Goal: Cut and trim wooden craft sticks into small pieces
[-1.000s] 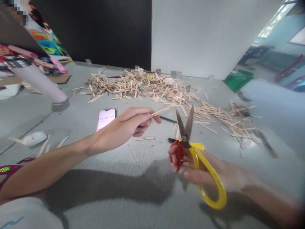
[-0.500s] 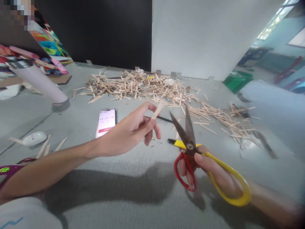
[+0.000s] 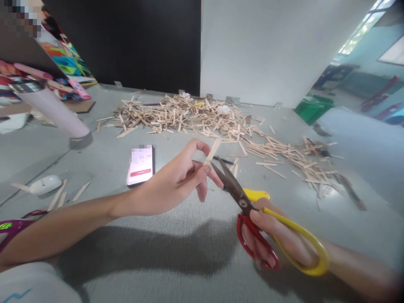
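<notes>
Pinched between the thumb and fingers of my left hand (image 3: pixel 186 176) is a short flat wooden stick (image 3: pixel 215 150), tilted up to the right. My right hand (image 3: pixel 284 231) is wrapped round scissors (image 3: pixel 233 187) with one red and one yellow handle. The blades point up and left, slightly parted, their tips close to the stick's lower end by my left fingertips. Whether they touch the stick I cannot tell. Behind the scissors lies a yellow cutter (image 3: pixel 257 194), partly hidden.
A heap of wooden sticks (image 3: pixel 176 115) spreads across the table's back and right. A phone (image 3: pixel 141 165), a white mouse (image 3: pixel 46 184) and a pale bottle (image 3: pixel 53 109) are at the left. A green bin (image 3: pixel 314 108) stands at the back right.
The scissors have moved left to the stick, and their blades have closed to a narrow gap. My left hand and its stick have shifted slightly right and down.
</notes>
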`<state>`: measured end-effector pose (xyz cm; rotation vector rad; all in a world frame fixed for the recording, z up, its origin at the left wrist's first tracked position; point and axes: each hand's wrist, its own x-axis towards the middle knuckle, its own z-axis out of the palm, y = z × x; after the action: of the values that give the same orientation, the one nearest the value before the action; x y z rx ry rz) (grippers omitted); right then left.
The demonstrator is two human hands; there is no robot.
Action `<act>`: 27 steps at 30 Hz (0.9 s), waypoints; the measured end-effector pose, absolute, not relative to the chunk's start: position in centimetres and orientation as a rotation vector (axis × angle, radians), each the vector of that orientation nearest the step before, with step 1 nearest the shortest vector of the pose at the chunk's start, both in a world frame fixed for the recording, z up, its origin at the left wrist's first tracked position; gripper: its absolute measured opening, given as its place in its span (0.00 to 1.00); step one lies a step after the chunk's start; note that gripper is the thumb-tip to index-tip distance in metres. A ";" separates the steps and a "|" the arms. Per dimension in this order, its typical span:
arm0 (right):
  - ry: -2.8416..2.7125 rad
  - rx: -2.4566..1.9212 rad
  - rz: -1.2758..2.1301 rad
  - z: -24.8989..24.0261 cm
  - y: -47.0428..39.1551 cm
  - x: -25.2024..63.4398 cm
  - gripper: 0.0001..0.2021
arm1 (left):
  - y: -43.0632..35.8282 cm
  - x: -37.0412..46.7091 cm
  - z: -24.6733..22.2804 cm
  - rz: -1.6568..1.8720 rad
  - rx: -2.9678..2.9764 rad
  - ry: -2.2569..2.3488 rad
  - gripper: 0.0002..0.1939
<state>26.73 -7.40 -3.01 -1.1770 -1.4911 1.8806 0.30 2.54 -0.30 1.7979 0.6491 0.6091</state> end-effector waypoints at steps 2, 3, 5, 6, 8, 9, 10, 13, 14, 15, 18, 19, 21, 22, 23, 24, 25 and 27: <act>-1.486 -1.160 1.888 -3.1 -7.4 26.8 0.38 | 2.5 0.3 -0.2 0.603 1.801 0.652 0.06; -1.485 -1.152 1.892 -3.1 -7.5 26.8 0.38 | 2.5 0.3 -0.2 0.604 1.799 0.650 0.07; -1.483 -1.149 1.890 -3.1 -7.5 26.8 0.38 | 2.5 0.3 -0.2 0.608 1.787 0.639 0.06; -1.479 -1.148 1.887 -3.1 -7.5 26.7 0.38 | 2.5 0.3 -0.2 0.614 1.776 0.631 0.05; -1.465 -1.147 1.880 -3.0 -7.5 26.7 0.38 | 2.5 0.4 -0.2 0.634 1.745 0.610 0.05; -1.455 -1.149 1.877 -3.0 -7.4 26.7 0.37 | 2.5 0.4 -0.3 0.647 1.735 0.601 0.05; -1.449 -1.150 1.880 -3.0 -7.4 26.7 0.37 | 2.6 0.5 -0.4 0.663 1.733 0.596 0.06; -1.449 -1.150 1.881 -2.9 -7.3 26.7 0.37 | 2.6 0.6 -0.5 0.729 1.763 0.584 0.04; -1.450 -1.144 1.881 -2.9 -7.3 26.7 0.37 | 2.7 0.6 -0.6 0.752 1.773 0.588 0.04; -1.451 -1.139 1.876 -2.9 -7.3 26.7 0.37 | 2.7 0.7 -0.6 0.775 1.778 0.594 0.05; -1.442 -1.146 1.854 -2.9 -7.3 26.9 0.37 | 2.8 0.7 -0.6 0.834 1.786 0.623 0.06; -1.442 -1.153 1.848 -2.9 -7.4 27.0 0.37 | 2.8 0.7 -0.6 0.840 1.792 0.634 0.06; -1.458 -1.157 1.845 -2.9 -7.4 27.1 0.38 | 2.7 0.6 -0.5 0.837 1.796 0.653 0.06; -1.468 -1.156 1.845 -3.0 -7.5 27.1 0.38 | 2.7 0.6 -0.4 0.829 1.796 0.665 0.06; -1.476 -1.156 1.846 -3.0 -7.5 27.1 0.38 | 2.7 0.6 -0.3 0.823 1.796 0.673 0.06; -1.477 -1.151 1.848 -3.0 -7.5 27.2 0.38 | 2.6 0.6 -0.2 0.820 1.797 0.678 0.06; -1.472 -1.149 1.848 -3.1 -7.4 27.2 0.38 | 2.6 0.6 -0.2 0.820 1.799 0.683 0.07; -1.459 -1.145 1.854 -3.2 -7.4 27.2 0.37 | 2.5 0.6 -0.1 0.816 1.811 0.691 0.07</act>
<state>27.15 -7.38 -3.16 -1.1453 -1.4585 1.8540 0.56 2.50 -0.12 1.8107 0.6914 0.8158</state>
